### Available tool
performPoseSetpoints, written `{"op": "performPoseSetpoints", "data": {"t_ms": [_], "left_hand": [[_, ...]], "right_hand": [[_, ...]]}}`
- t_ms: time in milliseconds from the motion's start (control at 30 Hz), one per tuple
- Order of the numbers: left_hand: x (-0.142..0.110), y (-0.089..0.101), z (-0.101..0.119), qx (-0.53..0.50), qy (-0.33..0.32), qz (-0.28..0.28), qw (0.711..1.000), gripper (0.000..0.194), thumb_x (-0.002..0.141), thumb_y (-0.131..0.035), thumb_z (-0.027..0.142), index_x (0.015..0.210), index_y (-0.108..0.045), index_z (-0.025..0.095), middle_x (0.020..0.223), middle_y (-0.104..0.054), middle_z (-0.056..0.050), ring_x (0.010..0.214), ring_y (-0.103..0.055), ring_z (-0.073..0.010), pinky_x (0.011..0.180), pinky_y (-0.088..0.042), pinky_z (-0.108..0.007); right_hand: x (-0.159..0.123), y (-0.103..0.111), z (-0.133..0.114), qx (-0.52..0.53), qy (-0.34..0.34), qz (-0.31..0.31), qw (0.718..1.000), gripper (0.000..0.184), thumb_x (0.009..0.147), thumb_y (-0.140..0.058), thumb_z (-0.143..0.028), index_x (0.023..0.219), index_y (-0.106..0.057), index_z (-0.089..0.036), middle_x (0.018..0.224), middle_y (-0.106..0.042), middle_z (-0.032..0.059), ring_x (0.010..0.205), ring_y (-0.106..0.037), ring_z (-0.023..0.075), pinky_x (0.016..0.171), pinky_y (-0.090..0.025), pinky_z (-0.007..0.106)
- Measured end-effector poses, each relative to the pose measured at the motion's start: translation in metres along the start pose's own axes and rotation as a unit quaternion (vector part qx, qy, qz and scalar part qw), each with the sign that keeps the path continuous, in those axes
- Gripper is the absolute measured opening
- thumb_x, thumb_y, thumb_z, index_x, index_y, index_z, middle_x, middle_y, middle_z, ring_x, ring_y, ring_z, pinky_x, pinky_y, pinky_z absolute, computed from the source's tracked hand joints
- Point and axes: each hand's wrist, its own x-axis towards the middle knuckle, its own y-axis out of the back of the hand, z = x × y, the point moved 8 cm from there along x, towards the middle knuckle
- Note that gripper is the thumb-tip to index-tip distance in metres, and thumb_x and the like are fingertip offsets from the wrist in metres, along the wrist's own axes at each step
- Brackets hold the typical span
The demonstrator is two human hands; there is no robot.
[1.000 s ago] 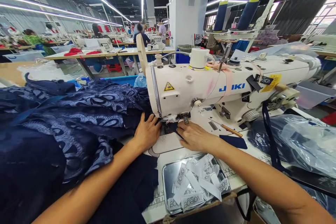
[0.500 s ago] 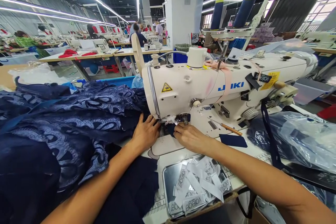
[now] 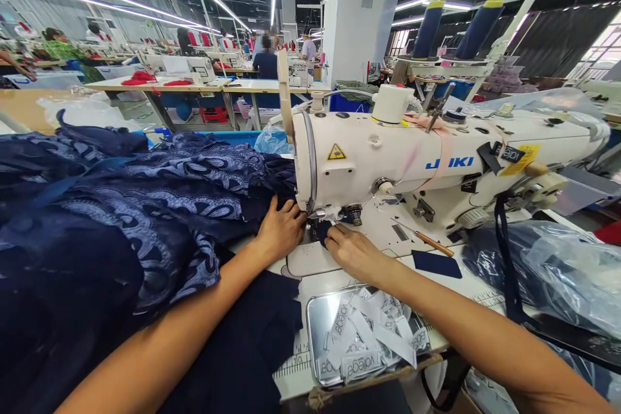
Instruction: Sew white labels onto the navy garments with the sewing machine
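A white sewing machine (image 3: 373, 149) stands in front of me, and its needle area is largely hidden by its head and my fingers. My left hand (image 3: 284, 228) lies on the navy fabric just left of the presser foot, fingers stretched out and a little apart. Navy lace garments (image 3: 194, 187) with a pale scalloped pattern are heaped to the left of it. Right of the foot, the closed fingers of my right hand (image 3: 356, 251) hold the edge of a small navy fabric piece (image 3: 323, 233). That piece reaches under the machine head.
A metal tray (image 3: 316, 317) of white printed labels (image 3: 376, 330) sits at the front table edge. A wooden-handled awl (image 3: 434, 243) and a navy fabric rectangle (image 3: 436, 264) lie to the right, beside plastic-bagged cloth (image 3: 543, 259). Two navy thread cones (image 3: 429, 29) stand behind the machine.
The view has shifted, so the machine appears further right. Both hands stay beside the presser foot, and the right fingers now sit slightly lower and nearer me on the navy piece.
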Motion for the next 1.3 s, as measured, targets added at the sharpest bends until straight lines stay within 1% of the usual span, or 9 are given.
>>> {"op": "performPoseSetpoints", "data": {"t_ms": [233, 500, 700, 833, 900, 967, 1067, 1200, 1300], "left_hand": [[0.005, -0.004, -0.004, -0.008, 0.003, 0.007, 1.0, 0.023, 0.079, -0.042, 0.023, 0.088, -0.061, 0.017, 0.093, -0.061, -0.01, 0.099, -0.049, -0.026, 0.095, -0.023, -0.055], [0.006, -0.003, -0.004, -0.008, 0.012, 0.002, 1.0, 0.024, 0.079, -0.04, 0.022, 0.088, -0.061, 0.015, 0.09, -0.062, -0.011, 0.098, -0.049, -0.0269, 0.094, -0.023, -0.054], [0.005, -0.004, -0.003, -0.011, 0.028, -0.031, 0.999, 0.025, 0.079, -0.041, 0.018, 0.093, -0.06, 0.012, 0.093, -0.062, -0.013, 0.099, -0.049, -0.0279, 0.092, -0.027, -0.052], [0.003, 0.004, 0.006, -0.013, 0.035, -0.085, 0.996, 0.027, 0.077, -0.041, 0.013, 0.095, -0.06, 0.009, 0.096, -0.062, -0.015, 0.1, -0.05, -0.029, 0.094, -0.027, -0.053], [-0.01, 0.019, 0.017, -0.029, 0.013, -0.101, 0.994, 0.029, 0.077, -0.041, 0.01, 0.1, -0.059, 0.007, 0.101, -0.061, -0.016, 0.101, -0.051, -0.0284, 0.096, -0.026, -0.053], [-0.037, 0.035, 0.031, -0.077, -0.041, -0.118, 0.989, 0.031, 0.078, -0.04, 0.01, 0.103, -0.058, 0.009, 0.107, -0.06, -0.014, 0.103, -0.052, -0.0258, 0.097, -0.031, -0.048], [-0.095, 0.049, 0.035, -0.189, -0.07, -0.154, 0.967, 0.038, 0.082, -0.034, 0.01, 0.116, -0.05, 0.015, 0.114, -0.058, -0.008, 0.101, -0.055, -0.0154, 0.088, -0.044, -0.027], [-0.162, 0.05, -0.007, -0.182, 0.034, -0.111, 0.976, 0.04, 0.087, -0.028, 0.018, 0.125, -0.041, 0.018, 0.131, -0.043, -0.008, 0.117, -0.043, -0.0172, 0.096, -0.039, -0.031], [-0.18, 0.038, -0.032, -0.151, 0.079, -0.13, 0.977, 0.045, 0.087, -0.033, 0.03, 0.13, -0.033, 0.018, 0.135, -0.037, -0.011, 0.121, -0.037, -0.0224, 0.099, -0.034, -0.04]], "right_hand": [[0.003, -0.001, -0.001, -0.019, -0.011, 0.02, 1.0, 0.018, 0.076, -0.044, 0.0, 0.084, -0.058, -0.008, 0.087, -0.053, 0.0119, 0.086, -0.05, 0.0212, 0.07, -0.046, 0.029], [0.005, -0.002, 0.007, -0.009, -0.017, 0.009, 1.0, 0.018, 0.079, -0.044, -0.004, 0.088, -0.059, -0.009, 0.091, -0.055, 0.0119, 0.086, -0.052, 0.021, 0.068, -0.046, 0.028], [-0.002, -0.008, 0.038, -0.014, -0.035, -0.004, 0.999, 0.023, 0.081, -0.041, -0.004, 0.091, -0.061, -0.01, 0.092, -0.06, 0.0118, 0.084, -0.054, 0.0203, 0.072, -0.045, 0.031], [-0.005, -0.004, 0.044, -0.001, -0.035, 0.009, 0.999, 0.024, 0.086, -0.042, -0.019, 0.094, -0.062, -0.01, 0.091, -0.061, 0.012, 0.088, -0.054, 0.0217, 0.078, -0.044, 0.033], [-0.007, -0.002, 0.043, 0.008, -0.041, 0.009, 0.999, 0.027, 0.086, -0.044, -0.027, 0.096, -0.062, -0.009, 0.091, -0.061, 0.0127, 0.089, -0.054, 0.0233, 0.079, -0.044, 0.034], [-0.009, 0.0, 0.041, 0.015, -0.044, 0.01, 0.999, 0.029, 0.085, -0.045, -0.03, 0.096, -0.062, -0.01, 0.091, -0.061, 0.0129, 0.089, -0.054, 0.0239, 0.077, -0.045, 0.034], [-0.012, 0.001, 0.037, 0.011, -0.034, 0.029, 0.999, 0.027, 0.085, -0.044, -0.029, 0.094, -0.062, -0.011, 0.094, -0.061, 0.0127, 0.087, -0.055, 0.0232, 0.075, -0.046, 0.034], [-0.013, -0.002, 0.032, -0.003, -0.012, 0.052, 0.999, 0.024, 0.084, -0.044, -0.026, 0.088, -0.063, -0.011, 0.096, -0.06, 0.0135, 0.082, -0.057, 0.0215, 0.072, -0.046, 0.032], [-0.009, -0.004, 0.028, -0.025, -0.013, 0.038, 0.999, 0.023, 0.082, -0.045, -0.025, 0.085, -0.063, -0.012, 0.093, -0.06, 0.0143, 0.078, -0.057, 0.0211, 0.068, -0.045, 0.032]]}}
